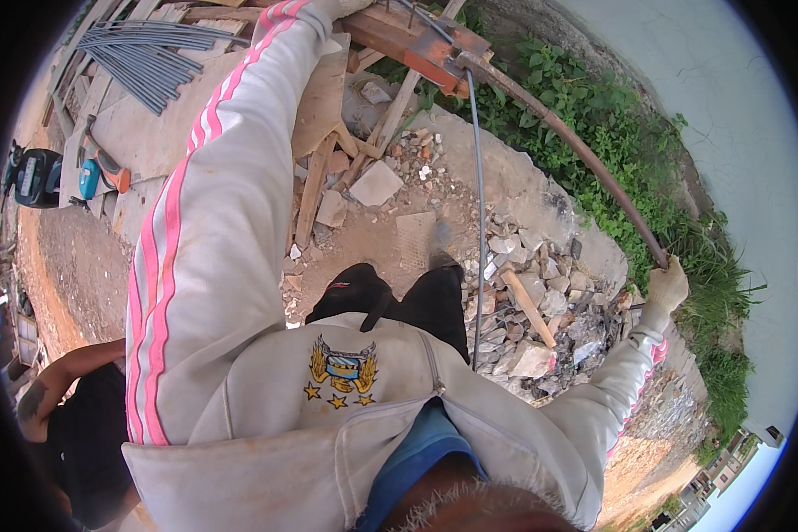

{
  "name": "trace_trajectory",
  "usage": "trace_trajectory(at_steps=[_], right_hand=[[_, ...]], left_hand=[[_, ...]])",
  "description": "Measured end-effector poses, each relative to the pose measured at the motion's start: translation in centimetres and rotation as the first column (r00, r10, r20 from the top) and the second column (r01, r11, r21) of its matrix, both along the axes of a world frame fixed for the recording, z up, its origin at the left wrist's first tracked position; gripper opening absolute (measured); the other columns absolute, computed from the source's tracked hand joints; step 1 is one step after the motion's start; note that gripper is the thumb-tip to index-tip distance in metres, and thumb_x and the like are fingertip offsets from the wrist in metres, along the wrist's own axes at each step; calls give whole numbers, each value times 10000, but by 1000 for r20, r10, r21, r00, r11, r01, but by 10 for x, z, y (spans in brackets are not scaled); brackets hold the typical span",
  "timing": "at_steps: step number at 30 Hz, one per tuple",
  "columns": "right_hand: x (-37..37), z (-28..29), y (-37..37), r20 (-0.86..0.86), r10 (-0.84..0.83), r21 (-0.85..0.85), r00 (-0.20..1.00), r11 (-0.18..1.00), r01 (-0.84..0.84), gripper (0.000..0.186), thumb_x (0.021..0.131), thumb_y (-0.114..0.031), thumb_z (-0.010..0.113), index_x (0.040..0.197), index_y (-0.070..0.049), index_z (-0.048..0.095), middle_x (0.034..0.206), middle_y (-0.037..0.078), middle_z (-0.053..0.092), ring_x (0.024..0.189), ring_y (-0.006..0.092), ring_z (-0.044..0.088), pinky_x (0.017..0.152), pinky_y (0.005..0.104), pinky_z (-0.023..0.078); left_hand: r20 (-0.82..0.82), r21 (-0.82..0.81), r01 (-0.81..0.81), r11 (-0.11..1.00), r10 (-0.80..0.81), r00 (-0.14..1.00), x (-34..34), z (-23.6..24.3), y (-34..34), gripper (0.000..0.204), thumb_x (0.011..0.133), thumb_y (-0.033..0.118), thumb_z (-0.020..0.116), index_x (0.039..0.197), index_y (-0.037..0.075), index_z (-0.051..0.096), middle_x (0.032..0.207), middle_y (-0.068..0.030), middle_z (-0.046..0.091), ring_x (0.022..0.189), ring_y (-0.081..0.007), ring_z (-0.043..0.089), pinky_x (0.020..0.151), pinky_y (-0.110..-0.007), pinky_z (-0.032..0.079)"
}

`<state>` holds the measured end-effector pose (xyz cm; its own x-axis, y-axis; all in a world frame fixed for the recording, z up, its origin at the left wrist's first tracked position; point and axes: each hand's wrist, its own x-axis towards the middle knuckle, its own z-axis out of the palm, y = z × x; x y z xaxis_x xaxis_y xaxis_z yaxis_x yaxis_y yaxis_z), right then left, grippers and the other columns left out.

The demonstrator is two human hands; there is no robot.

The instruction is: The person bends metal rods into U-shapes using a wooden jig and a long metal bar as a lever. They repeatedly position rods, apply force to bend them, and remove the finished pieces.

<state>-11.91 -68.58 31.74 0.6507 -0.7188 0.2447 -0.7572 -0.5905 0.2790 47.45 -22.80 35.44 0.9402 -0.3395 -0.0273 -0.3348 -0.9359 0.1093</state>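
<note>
Lighting on your shot's pretty decent: bright, even outdoor daylight, only soft shadows in the rubble (541, 297) right of centre. Your pale jacket (275, 434) comes out bright, but your black trousers (439, 306) lose most of their detail. Fisheye's strong though: black vignette eats the corners, and the long brown bar (585, 146) at upper right shows as a curve. Middle's reasonably crisp, far-left rim looks squashed and soft.

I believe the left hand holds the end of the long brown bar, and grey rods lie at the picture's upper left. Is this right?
Not quite: the head view shows the right hand holding the end of the long brown bar. The grey rods do lie at upper left.
</note>
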Motion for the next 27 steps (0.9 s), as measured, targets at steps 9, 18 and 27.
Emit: trace_trajectory(at_steps=[9, 18, 27], right_hand=[[-28, 26, 44, -70, -132, 131, 989, 981, 140, 393, 890, -219, 575, 1235, -98, 718, 1095, 222, 735, 1050, 411, 696, 907, 508, 548], [-32, 9, 41, -96, -77, 207, 992, 974, 96, 428, 886, -203, 555, 1263, -78, 716, 1126, 230, 729, 1089, 401, 688, 943, 493, 536], [-45, 15, 98, -131, -233, 81, 964, 966, 245, 473, 851, -241, 587, 1303, -191, 717, 1118, 175, 751, 1053, 374, 713, 908, 481, 559]], left_hand=[[64, -90, 8, 996, -2, 998, -17, 17, 7, 1107, 804, 804, 595, 1559, 14, 416, 1607, -216, 420, 1498, -361, 391, 1242, -470, 285], [44, -54, 6, 999, -3, 999, -18, 22, 8, 1034, 843, 777, 560, 1535, 16, 458, 1575, -226, 463, 1457, -367, 454, 1217, -469, 331], [58, -89, 39, 995, -34, 998, -14, -8, 10, 802, 885, 643, 587, 1450, 74, 583, 1517, -196, 541, 1373, -345, 554, 1143, -432, 433]])
